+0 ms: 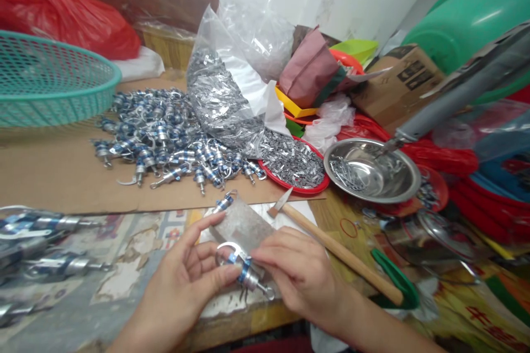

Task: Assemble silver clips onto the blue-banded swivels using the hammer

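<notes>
In the head view, a small silver and blue metal part [248, 276] with a curved silver hook is between my hands at the table's front edge. My left hand [194, 265] holds its hooked side between thumb and fingers. My right hand [293, 265] is closed at the part's upper right side, its thumb and fingertips pressed together; whatever they pinch is too small to make out. Just behind lies a grey metal block [242, 226], with another silver and blue part [224, 201] at its back left corner.
A wooden-handled hammer [343, 253] lies right of my hands. Behind are a pile of silver and blue parts [161, 132], a red dish of small metal pieces [293, 162] and a steel bowl [393, 176]. More parts [62, 265] lie left; a teal basket [53, 83] stands back left.
</notes>
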Action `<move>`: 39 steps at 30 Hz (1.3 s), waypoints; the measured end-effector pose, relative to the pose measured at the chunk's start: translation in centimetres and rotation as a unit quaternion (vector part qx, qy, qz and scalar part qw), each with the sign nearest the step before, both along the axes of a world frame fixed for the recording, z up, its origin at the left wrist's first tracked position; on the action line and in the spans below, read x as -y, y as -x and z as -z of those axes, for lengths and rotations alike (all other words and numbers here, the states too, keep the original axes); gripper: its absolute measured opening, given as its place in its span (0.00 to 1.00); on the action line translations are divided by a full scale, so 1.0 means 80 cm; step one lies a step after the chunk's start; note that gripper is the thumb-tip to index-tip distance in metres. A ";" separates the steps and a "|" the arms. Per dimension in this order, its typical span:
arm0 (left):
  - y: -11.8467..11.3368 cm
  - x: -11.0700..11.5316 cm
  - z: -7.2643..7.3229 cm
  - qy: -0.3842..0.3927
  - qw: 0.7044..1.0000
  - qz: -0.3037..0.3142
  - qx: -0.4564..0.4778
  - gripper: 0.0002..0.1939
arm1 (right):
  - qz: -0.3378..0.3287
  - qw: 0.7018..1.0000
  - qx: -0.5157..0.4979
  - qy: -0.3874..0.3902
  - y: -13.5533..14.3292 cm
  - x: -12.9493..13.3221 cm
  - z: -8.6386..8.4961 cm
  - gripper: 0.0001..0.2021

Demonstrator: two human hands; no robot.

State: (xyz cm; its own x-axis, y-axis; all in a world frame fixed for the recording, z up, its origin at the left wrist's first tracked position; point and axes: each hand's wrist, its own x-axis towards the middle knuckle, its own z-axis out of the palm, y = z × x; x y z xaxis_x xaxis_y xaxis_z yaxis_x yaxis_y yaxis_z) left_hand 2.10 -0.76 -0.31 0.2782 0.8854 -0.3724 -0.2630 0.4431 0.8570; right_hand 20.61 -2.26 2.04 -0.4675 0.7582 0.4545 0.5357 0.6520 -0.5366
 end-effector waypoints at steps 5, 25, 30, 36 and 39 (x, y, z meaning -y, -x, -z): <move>-0.001 0.000 -0.005 0.011 1.000 -0.004 -0.007 0.40 | 0.015 0.996 0.077 -0.038 -0.001 0.000 0.003 0.12; 0.003 0.001 0.004 0.005 1.000 0.027 0.010 0.38 | 0.123 0.920 -0.012 0.373 0.027 -0.034 -0.018 0.03; -0.001 0.000 -0.005 0.013 1.000 0.017 0.012 0.41 | 0.113 0.913 -0.046 0.390 0.029 -0.039 -0.019 0.02; -0.005 0.005 -0.013 0.024 0.999 -0.035 -0.022 0.40 | 0.233 0.953 -0.078 0.177 -0.034 -0.029 -0.006 0.07; -0.003 0.002 -0.010 0.023 0.999 -0.025 -0.025 0.41 | 0.287 0.939 0.093 0.167 -0.085 -0.020 0.016 0.17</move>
